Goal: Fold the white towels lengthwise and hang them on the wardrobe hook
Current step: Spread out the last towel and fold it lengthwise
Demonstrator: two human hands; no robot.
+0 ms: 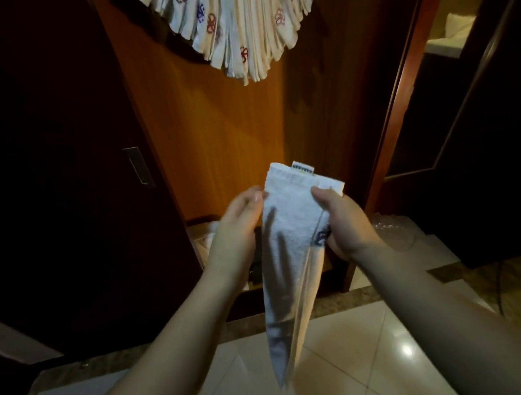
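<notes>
A white towel (288, 226), folded into a long narrow strip, hangs down in front of me with a small label at its top edge. My left hand (238, 226) pinches its upper left edge. My right hand (343, 222) grips the upper right edge, fingers curled round the fold near a dark embroidered mark. Above, several folded white towels (236, 24) with red and purple embroidered logos hang in a fan against the wooden wardrobe panel (218, 132). The hook itself is hidden behind them.
A dark wardrobe door with a metal recessed handle (140, 168) stands at the left. More cloth lies low in the wardrobe (205, 234). Crumpled clear plastic (395, 228) lies on the floor at the right. Glossy tiles (354, 359) lie below, and a doorway (444, 33) opens at the right.
</notes>
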